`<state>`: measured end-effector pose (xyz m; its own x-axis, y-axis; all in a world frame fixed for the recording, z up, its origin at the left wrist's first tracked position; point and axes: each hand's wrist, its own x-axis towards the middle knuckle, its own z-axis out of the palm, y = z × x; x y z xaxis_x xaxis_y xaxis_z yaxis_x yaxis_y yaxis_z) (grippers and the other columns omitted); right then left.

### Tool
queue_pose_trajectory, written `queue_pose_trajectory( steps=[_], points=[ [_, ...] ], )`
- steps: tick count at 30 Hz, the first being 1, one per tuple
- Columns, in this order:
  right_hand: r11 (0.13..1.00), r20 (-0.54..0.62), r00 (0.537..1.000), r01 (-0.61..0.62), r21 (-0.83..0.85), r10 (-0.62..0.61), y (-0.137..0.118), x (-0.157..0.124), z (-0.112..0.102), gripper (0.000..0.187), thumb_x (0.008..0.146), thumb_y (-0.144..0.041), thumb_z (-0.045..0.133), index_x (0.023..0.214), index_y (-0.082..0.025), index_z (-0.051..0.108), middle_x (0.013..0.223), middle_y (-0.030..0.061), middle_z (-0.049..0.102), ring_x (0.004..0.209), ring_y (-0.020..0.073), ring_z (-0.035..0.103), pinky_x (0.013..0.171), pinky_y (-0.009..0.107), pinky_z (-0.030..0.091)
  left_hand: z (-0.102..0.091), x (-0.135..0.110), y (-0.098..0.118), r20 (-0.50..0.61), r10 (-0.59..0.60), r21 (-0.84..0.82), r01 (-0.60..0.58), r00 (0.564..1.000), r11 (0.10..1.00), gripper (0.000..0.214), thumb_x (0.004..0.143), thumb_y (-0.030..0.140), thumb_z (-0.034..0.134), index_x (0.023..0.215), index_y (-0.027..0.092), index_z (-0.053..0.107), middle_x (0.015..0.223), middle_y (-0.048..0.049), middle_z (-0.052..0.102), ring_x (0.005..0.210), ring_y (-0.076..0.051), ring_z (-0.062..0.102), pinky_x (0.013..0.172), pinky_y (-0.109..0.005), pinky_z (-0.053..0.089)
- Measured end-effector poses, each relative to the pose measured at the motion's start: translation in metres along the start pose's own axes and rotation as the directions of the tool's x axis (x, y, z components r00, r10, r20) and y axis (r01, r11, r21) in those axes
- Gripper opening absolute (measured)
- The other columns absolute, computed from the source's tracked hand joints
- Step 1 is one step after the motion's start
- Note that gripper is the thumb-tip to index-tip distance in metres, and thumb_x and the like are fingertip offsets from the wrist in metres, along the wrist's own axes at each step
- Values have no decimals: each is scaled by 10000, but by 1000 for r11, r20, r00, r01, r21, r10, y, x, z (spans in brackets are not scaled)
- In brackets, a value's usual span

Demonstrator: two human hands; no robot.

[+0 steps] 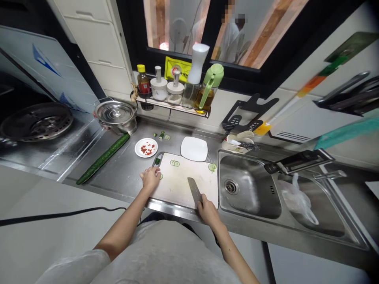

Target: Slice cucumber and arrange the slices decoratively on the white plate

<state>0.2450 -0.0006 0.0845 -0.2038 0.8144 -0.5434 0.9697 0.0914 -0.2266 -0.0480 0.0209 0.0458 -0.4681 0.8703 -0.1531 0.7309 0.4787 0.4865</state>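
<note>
My right hand (208, 211) is wrapped round the handle of a kitchen knife (194, 189), its blade low over the white cutting board (177, 185). My left hand (151, 179) is at the board's left edge, fingers apart and partly bent. A cucumber slice (161, 176) shows right beside its fingers, and a short dark-green cucumber piece (157, 161) lies just above them. Overlapping cucumber slices (175, 163) rest near the board's far edge. More thin slices (212, 167) are at its far right corner.
A whole cucumber (103, 159) lies left, near a lidded steel pot (117, 116). Beyond the board are a plate of red bits (146, 148), a white square plate (194, 149) and cucumber ends (162, 135). The sink (250, 185) adjoins on the right; a seasoning rack (174, 103) hangs behind.
</note>
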Motion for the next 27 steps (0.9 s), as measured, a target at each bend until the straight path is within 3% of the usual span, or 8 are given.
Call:
queue_pose_trajectory(
  steps=[5,11,18,27],
  points=[
    [1000,-8,1000,-21,13,21,3,1,-1,187,967,-237,361,1133,-177,424,960,105,671,863,197,615,637,267,258,13,18,37,45,106,-16,-106,993,994,235,850,313,509,996,265,686,1026,-61,665,1016,-244,548,877,-394,313],
    [997,-3,998,-59,46,60,9,-2,-1,188,973,-244,363,1137,-178,427,961,105,672,869,192,618,649,260,267,29,41,76,138,164,88,-177,977,980,319,861,314,494,1141,280,646,1122,-95,619,1100,-277,490,905,-423,290],
    [995,-7,997,-82,54,82,14,-7,-1,224,974,-241,361,1177,-169,422,992,125,677,895,200,626,662,261,282,36,45,81,139,251,153,-271,958,950,304,880,244,455,1101,266,662,1137,-120,581,1133,-304,456,925,-446,262],
    [999,-11,999,-35,41,36,15,-1,2,214,965,-247,355,1141,-163,443,942,114,680,842,200,618,641,264,277,37,27,88,116,278,119,-291,954,949,257,908,206,404,971,241,651,1057,-90,622,1048,-252,485,904,-422,242]
  ],
)
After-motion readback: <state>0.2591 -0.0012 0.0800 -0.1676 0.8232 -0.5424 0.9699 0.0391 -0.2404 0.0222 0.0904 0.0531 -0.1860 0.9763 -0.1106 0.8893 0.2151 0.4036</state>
